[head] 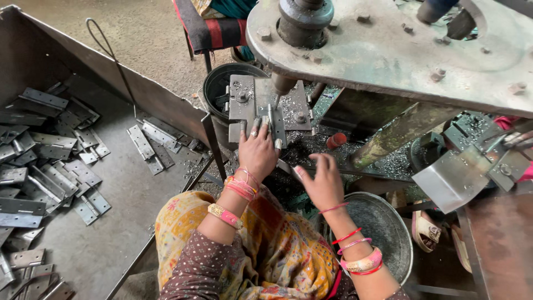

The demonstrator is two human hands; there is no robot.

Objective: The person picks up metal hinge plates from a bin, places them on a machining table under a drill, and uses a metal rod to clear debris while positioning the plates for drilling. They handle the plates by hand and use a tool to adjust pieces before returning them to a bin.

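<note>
My left hand (257,151) rests on the drill press's small metal table (243,103), fingers pressing a narrow grey hinge plate (276,126) under the drill bit (276,100). My right hand (320,180) hovers just to the right and lower, fingers spread, holding nothing I can make out. Metal shavings lie over the table and around the base. The grey machine head (388,50) hangs above the table.
A large sheet-metal tray (127,189) on the left holds several loose grey hinge plates (50,161). A dark bucket (219,89) stands behind the table, a round metal bowl (383,228) by my right knee. A chair with striped cloth (211,28) is behind.
</note>
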